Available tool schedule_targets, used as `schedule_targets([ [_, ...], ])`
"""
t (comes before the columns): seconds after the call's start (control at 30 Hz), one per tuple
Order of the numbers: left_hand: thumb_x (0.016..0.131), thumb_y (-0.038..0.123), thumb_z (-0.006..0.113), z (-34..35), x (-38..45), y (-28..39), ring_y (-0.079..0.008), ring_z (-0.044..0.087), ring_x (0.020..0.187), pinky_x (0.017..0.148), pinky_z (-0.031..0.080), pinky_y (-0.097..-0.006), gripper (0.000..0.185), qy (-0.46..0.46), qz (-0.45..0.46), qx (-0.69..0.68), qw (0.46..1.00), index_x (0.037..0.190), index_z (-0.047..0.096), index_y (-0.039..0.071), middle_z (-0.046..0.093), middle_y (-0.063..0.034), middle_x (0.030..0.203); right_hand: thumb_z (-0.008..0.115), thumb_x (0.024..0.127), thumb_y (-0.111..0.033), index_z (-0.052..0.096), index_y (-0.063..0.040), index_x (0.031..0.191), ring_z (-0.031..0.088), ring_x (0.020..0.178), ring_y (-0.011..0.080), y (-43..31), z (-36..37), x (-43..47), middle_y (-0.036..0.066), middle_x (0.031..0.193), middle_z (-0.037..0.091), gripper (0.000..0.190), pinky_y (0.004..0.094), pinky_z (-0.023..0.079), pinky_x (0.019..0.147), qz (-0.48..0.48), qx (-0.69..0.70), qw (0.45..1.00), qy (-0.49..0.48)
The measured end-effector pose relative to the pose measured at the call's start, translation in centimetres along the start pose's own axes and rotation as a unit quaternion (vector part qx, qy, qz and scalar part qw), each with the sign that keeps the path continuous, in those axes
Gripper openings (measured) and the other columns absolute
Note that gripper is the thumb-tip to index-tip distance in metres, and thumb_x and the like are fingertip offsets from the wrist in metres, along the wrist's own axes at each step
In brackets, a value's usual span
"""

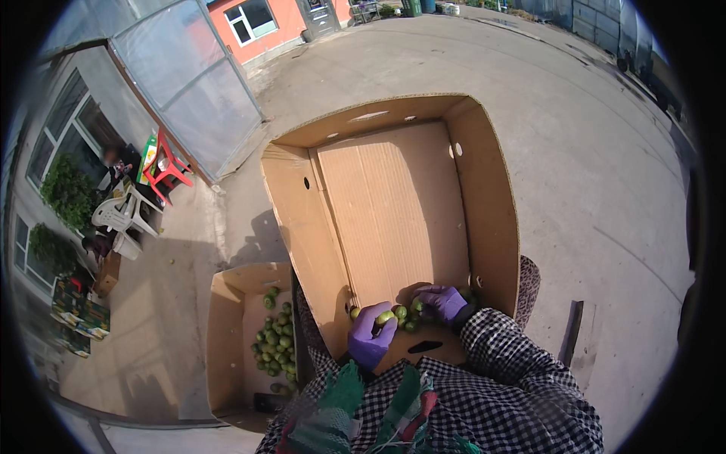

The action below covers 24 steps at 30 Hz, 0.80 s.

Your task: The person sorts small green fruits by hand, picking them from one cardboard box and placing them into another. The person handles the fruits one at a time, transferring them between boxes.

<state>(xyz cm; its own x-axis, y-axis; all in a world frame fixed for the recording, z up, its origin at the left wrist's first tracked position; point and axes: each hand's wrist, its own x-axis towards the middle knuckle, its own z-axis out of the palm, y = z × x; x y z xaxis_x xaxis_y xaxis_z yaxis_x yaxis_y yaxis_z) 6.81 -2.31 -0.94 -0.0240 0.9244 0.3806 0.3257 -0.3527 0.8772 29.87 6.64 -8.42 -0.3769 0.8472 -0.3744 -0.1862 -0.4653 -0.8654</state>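
My left hand (370, 337), in a purple glove, pinches a yellow-green round fruit (385, 318) between thumb and fingers. My right hand (441, 302), gloved in purple too, is bent over a green fruit (417, 305); whether it grips it is hidden. Both hands are inside a large cardboard box (391, 193), at its near end. Several more green fruits (401, 312) lie in a row between and beside the hands. The far part of the box bottom is bare cardboard.
A second cardboard box (224, 340) at my left holds a heap of green fruits (275, 343). Farther left are a white plastic chair (127, 211), a red chair (165, 164), two seated people, and printed cartons (79, 312). A dark bar (574, 332) lies on the concrete at right.
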Motion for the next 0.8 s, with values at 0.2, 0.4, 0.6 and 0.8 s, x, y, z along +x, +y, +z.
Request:
schedule_targets([
  [0.2, 0.085, 0.006, 0.077, -7.8, 1.3, 2.5, -0.0312, 0.066, 0.107, 0.091, 0.056, -0.0408, 0.038, 0.198, 0.200, 0.205, 0.938, 0.122, 0.066, 0.001, 0.063, -0.0194, 0.126, 0.068, 0.099, -0.018, 0.070, 0.002, 0.119, 0.069, 0.088, 0.0155, -1.0, 0.9, -0.7, 0.008, 0.102, 0.073, 0.028, 0.0297, 0.061, 0.075, -0.011, -0.090, 0.995, 0.031],
  [0.4, 0.099, 0.011, 0.061, -16.1, -0.6, -12.1, -0.0290, 0.062, 0.111, 0.096, 0.052, -0.0399, 0.038, 0.296, -0.189, 0.128, 0.927, 0.134, 0.057, -0.003, 0.062, -0.0182, 0.129, 0.067, 0.101, -0.021, 0.069, 0.002, 0.120, 0.069, 0.088, 0.0148, -0.4, 1.1, -0.4, 0.008, 0.100, 0.073, 0.030, 0.0279, 0.059, 0.074, 0.019, -0.075, 0.996, 0.035],
  [0.6, 0.099, 0.013, 0.061, -19.4, -5.5, -19.9, -0.0333, 0.063, 0.120, 0.099, 0.053, -0.0411, 0.051, 0.231, -0.518, 0.138, 0.812, 0.147, 0.047, -0.001, 0.061, -0.0217, 0.138, 0.067, 0.102, -0.023, 0.070, 0.001, 0.120, 0.068, 0.087, 0.0142, -0.3, 0.9, -0.6, 0.006, 0.100, 0.072, 0.030, 0.0279, 0.059, 0.074, 0.018, -0.091, 0.994, 0.048],
  [0.8, 0.097, 0.011, 0.065, -21.5, -7.5, -26.4, -0.0361, 0.061, 0.125, 0.103, 0.052, -0.0430, 0.058, 0.285, -0.502, 0.155, 0.802, 0.150, 0.045, 0.000, 0.057, -0.0245, 0.144, 0.067, 0.102, -0.024, 0.069, 0.000, 0.120, 0.068, 0.087, 0.0152, -0.6, 1.0, -0.5, 0.006, 0.102, 0.073, 0.030, 0.0297, 0.060, 0.074, 0.018, -0.108, 0.994, 0.029],
])
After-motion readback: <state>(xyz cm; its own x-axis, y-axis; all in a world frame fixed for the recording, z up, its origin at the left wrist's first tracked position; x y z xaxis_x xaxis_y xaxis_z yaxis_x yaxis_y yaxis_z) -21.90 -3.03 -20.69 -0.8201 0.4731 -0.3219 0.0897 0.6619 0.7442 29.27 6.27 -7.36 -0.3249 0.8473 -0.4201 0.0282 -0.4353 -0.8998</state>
